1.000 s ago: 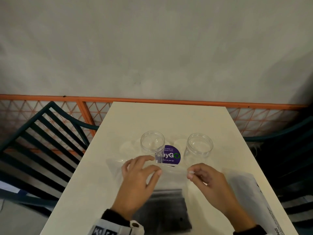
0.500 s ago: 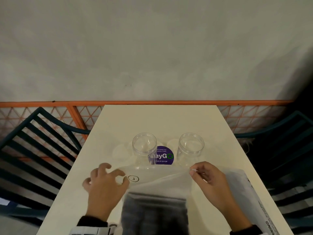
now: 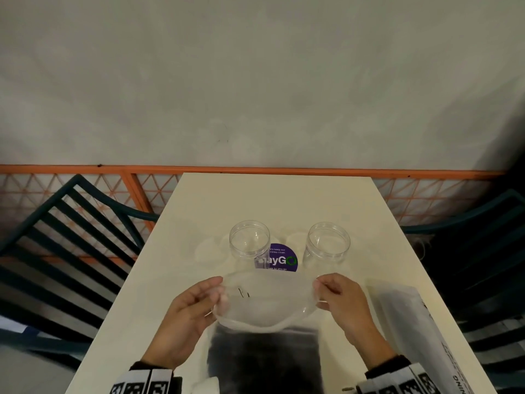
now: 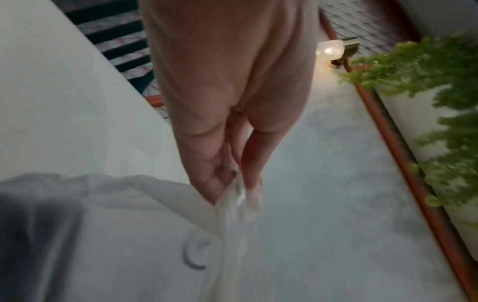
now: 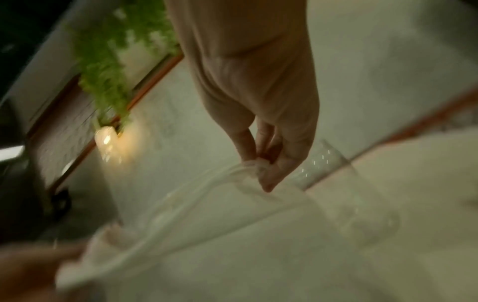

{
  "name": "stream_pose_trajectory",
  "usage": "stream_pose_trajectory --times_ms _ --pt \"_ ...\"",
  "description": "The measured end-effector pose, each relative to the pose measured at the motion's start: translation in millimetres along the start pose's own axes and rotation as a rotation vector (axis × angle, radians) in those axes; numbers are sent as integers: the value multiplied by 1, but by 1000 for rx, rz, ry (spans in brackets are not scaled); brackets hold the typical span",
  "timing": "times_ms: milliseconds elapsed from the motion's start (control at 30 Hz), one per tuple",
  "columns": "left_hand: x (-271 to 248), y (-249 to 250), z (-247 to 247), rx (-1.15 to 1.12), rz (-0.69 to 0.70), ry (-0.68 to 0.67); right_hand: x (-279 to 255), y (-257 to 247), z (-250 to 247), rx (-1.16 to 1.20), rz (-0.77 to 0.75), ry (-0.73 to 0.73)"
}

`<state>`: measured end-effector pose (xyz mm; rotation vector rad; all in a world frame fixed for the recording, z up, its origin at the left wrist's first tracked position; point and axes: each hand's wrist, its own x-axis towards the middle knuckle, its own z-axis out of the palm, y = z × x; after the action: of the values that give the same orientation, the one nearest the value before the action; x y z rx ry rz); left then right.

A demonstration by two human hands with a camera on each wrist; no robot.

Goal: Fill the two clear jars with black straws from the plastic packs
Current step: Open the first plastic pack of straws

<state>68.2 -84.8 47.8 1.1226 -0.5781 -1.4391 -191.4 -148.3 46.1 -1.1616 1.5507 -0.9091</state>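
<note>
Left hand (image 3: 187, 317) pinching the left edge of a plastic pack (image 3: 264, 302) of black straws (image 3: 264, 356), near the front of the table (image 3: 255, 200). Right hand (image 3: 341, 300) pinching the pack's right edge, mouth pulled open. Just beyond, two empty jars: left jar (image 3: 249, 243), right jar (image 3: 328, 245); second pack (image 3: 409, 322) lying at near right.

Jars (image 3: 249, 242): clear glossy plastic, smooth, ribbed at the rims.
Held pack (image 3: 265, 302): thin translucent plastic film, soft sheen, creased.
Table (image 3: 277, 203): cream, smooth, matt.
Fence (image 3: 136, 191): orange painted metal mesh.
Wall (image 3: 255, 81): rough matt plaster.
</note>
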Motion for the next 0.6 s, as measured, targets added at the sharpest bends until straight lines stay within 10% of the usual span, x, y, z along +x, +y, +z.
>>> stream_pose_trajectory --times_ms 200,333,500,600 --pt "9 -6 -2 -97 -194 22 -1 -11 2 869 454 -384" --pt "7 -2 -3 -115 -236 47 -2 -13 -4 1111 482 -444" --pt "3 -2 2 327 -127 3 -6 -12 -4 966 369 -446" --pt "6 -3 4 780 50 106 -9 -5 0 360 117 -331"
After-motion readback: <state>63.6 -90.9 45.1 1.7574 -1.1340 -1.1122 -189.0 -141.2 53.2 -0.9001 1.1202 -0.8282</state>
